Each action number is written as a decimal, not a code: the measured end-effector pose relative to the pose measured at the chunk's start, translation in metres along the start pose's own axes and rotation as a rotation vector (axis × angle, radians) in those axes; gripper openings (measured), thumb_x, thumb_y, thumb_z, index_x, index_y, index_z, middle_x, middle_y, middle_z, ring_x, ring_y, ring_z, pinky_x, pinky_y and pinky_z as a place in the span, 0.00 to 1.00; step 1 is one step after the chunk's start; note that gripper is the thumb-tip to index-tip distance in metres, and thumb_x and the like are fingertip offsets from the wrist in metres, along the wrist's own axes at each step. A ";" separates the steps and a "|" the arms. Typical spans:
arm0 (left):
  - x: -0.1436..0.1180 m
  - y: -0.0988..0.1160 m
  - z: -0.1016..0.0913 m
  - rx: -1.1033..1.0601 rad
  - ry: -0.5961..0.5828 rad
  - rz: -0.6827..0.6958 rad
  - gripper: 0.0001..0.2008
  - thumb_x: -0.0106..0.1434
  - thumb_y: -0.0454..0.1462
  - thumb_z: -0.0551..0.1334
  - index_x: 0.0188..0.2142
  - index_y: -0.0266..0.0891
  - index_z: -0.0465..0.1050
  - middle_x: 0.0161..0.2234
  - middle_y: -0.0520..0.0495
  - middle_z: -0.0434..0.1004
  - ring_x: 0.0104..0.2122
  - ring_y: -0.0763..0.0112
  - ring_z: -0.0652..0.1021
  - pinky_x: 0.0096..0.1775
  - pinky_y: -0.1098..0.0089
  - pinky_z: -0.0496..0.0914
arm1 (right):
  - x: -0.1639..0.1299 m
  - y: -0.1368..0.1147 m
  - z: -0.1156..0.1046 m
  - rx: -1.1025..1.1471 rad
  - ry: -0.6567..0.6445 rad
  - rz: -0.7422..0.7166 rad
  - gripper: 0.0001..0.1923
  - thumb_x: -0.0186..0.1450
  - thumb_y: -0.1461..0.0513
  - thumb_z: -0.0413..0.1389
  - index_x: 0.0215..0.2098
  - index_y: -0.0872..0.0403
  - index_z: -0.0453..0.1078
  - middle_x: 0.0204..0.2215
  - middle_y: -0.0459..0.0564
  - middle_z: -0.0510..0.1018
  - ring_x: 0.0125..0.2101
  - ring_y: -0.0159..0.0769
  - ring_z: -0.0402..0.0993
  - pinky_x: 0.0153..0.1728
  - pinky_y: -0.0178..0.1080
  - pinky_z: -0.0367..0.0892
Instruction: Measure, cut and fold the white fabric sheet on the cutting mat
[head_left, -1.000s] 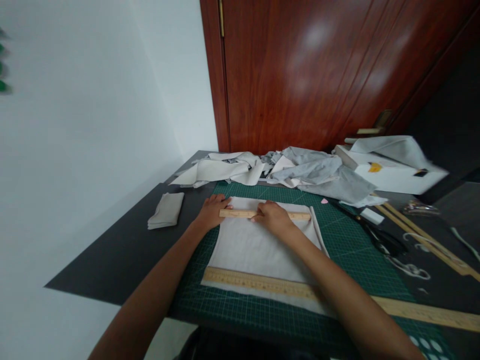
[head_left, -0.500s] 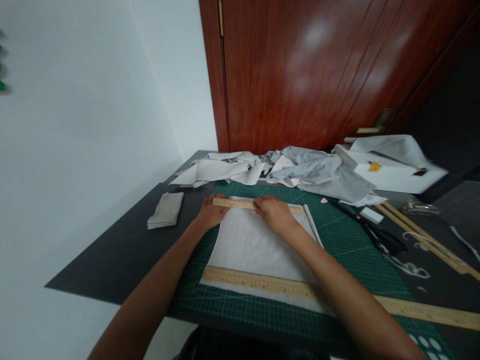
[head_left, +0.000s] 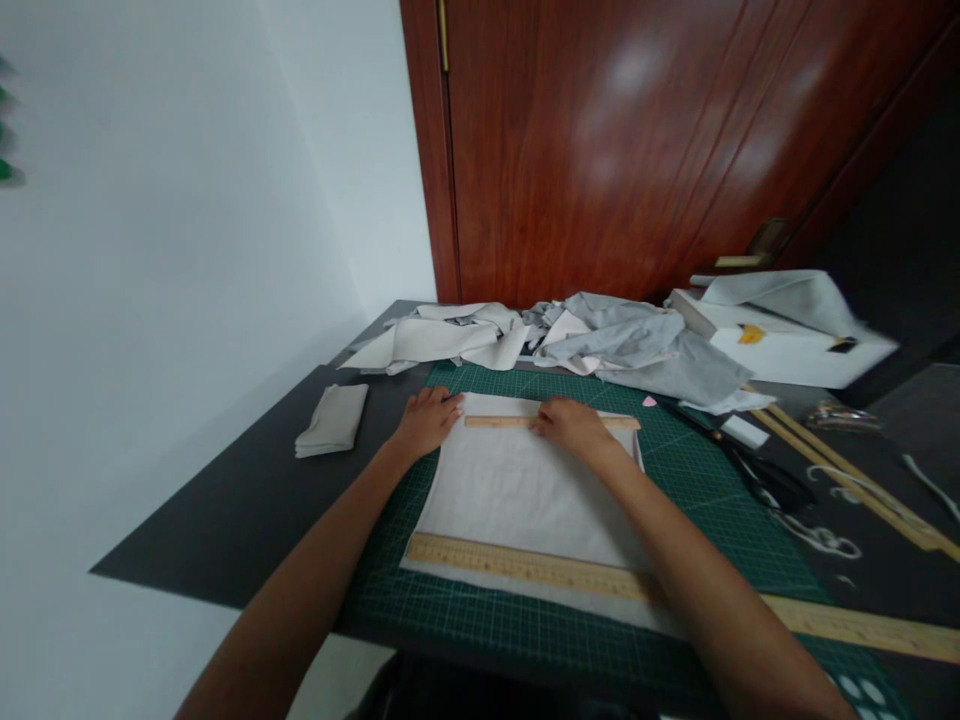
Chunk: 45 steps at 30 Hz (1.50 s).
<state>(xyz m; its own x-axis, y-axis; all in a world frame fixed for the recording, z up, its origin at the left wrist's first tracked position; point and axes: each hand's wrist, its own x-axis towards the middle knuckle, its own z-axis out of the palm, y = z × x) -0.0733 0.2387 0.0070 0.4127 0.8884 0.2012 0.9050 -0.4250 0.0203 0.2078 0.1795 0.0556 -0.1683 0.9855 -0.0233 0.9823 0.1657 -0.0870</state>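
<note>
A piece of white cloth (head_left: 517, 490) lies flat on the green cutting mat (head_left: 705, 500). Across its far edge runs a short wooden ruler (head_left: 495, 422), its right end reaching past the cloth's far right corner. My right hand (head_left: 576, 430) grips this ruler near the middle, fingers bent over it. At the far left corner of the cloth rests my left hand (head_left: 427, 420), fingers stretched out, apart from the ruler. A long wooden ruler (head_left: 525, 562) lies over the near edge of the cloth and passes beneath my right forearm, which hides part of it.
Left of the mat is a folded cloth (head_left: 332, 420). Fabric scraps (head_left: 465, 338) and grey fabric (head_left: 637, 340) line the back, beside a white box (head_left: 795, 345). Black scissors (head_left: 757, 475), wooden strips (head_left: 847, 470) and white cord (head_left: 825, 540) lie at right.
The short ruler has slid right along the cloth's far edge with my right hand. My left hand is now off its left end and stays at the cloth's corner.
</note>
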 end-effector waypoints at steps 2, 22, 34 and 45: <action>0.000 0.000 0.000 0.001 0.008 -0.001 0.21 0.75 0.43 0.52 0.63 0.51 0.69 0.56 0.42 0.71 0.55 0.53 0.69 0.54 0.53 0.65 | 0.000 0.006 -0.001 -0.011 -0.012 0.025 0.12 0.70 0.58 0.56 0.47 0.52 0.79 0.50 0.55 0.82 0.49 0.42 0.78 0.42 0.37 0.66; 0.004 0.006 0.006 -0.145 0.147 -0.014 0.19 0.74 0.39 0.53 0.57 0.42 0.77 0.59 0.41 0.74 0.58 0.55 0.72 0.58 0.54 0.67 | 0.006 0.004 0.008 -0.095 0.100 0.049 0.15 0.72 0.55 0.55 0.45 0.54 0.80 0.47 0.59 0.83 0.51 0.48 0.76 0.49 0.43 0.64; -0.002 0.015 0.009 -0.171 -0.047 0.434 0.24 0.76 0.47 0.52 0.67 0.43 0.66 0.68 0.44 0.67 0.68 0.59 0.66 0.69 0.58 0.57 | 0.007 -0.008 0.017 -0.076 0.116 0.126 0.22 0.75 0.50 0.48 0.52 0.55 0.76 0.52 0.61 0.79 0.54 0.49 0.73 0.51 0.45 0.64; 0.009 0.005 0.024 -0.265 0.109 0.121 0.18 0.74 0.40 0.55 0.57 0.42 0.78 0.62 0.46 0.76 0.64 0.59 0.72 0.67 0.56 0.62 | 0.000 0.017 -0.001 -0.099 -0.040 0.247 0.18 0.73 0.66 0.46 0.53 0.58 0.75 0.53 0.66 0.79 0.53 0.51 0.77 0.49 0.46 0.69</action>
<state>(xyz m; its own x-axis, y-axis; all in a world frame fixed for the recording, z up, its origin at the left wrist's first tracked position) -0.0628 0.2490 -0.0142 0.4890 0.8108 0.3217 0.7856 -0.5696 0.2415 0.2249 0.1823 0.0551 0.0764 0.9946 -0.0709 0.9969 -0.0749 0.0236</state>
